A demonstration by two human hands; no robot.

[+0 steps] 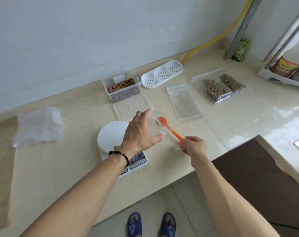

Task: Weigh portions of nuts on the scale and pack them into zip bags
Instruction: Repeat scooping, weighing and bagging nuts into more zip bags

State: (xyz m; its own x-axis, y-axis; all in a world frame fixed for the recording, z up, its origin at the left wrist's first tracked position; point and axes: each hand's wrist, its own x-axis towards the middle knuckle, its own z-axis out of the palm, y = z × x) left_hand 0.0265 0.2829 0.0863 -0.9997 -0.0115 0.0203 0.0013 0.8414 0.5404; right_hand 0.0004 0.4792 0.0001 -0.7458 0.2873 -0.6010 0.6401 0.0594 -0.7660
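Note:
My left hand (141, 132) grips a clear plastic cup (155, 124), tipped on its side above the counter just right of the white scale (113, 135). My right hand (194, 146) pinches the handle of an orange spoon (169, 128), whose bowl sits at the cup's mouth. A clear box of nuts (122, 87) stands open by the wall. Its clear lid (130, 106) lies in front of it. An empty zip bag (184, 102) lies flat to the right. Two filled zip bags of nuts (222, 88) lie further right.
A crumpled clear plastic bag (38, 127) lies at the left. A white perforated tray (162, 74) sits near the wall, beside a yellow hose (212, 41). A green snack packet (241, 50) and a rack (285, 69) stand at the back right. The counter edge (213, 156) steps back on the right.

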